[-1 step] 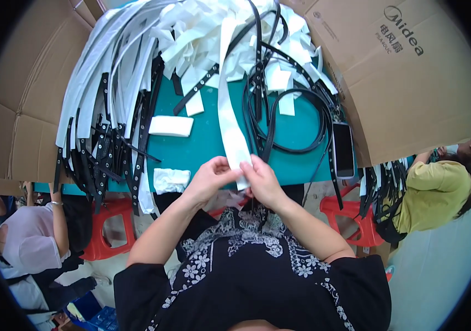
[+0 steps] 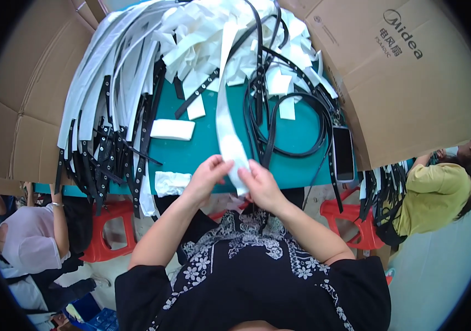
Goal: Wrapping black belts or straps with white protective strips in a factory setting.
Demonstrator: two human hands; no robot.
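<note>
A long white strip [image 2: 225,116] runs from the heap at the back of the table toward me, its near end slightly curled. My left hand [image 2: 209,175] is closed at the strip's left edge, thumb and fingers pinched together. On the other edge, close to the strip's end, my right hand [image 2: 261,183] pinches it between thumb and fingers. Black straps with metal eyelets [image 2: 271,129] lie looped just beyond my right hand. Left of the strip are a folded white pad [image 2: 172,129] and a crumpled white piece [image 2: 172,183] at the table's near edge.
White-covered black eyelet straps [image 2: 89,105] hang over the left of the green table [image 2: 191,157]. White scraps [image 2: 197,38] are heaped behind. A phone [image 2: 343,153] lies at the right edge, beside a cardboard sheet [image 2: 401,94]. Red stools [image 2: 106,229] and co-workers [image 2: 437,190] flank the table.
My left hand has shifted slightly left, its thumb drawn back from the strip's face to its edge. The strip's near end has bent and dipped a little toward me.
</note>
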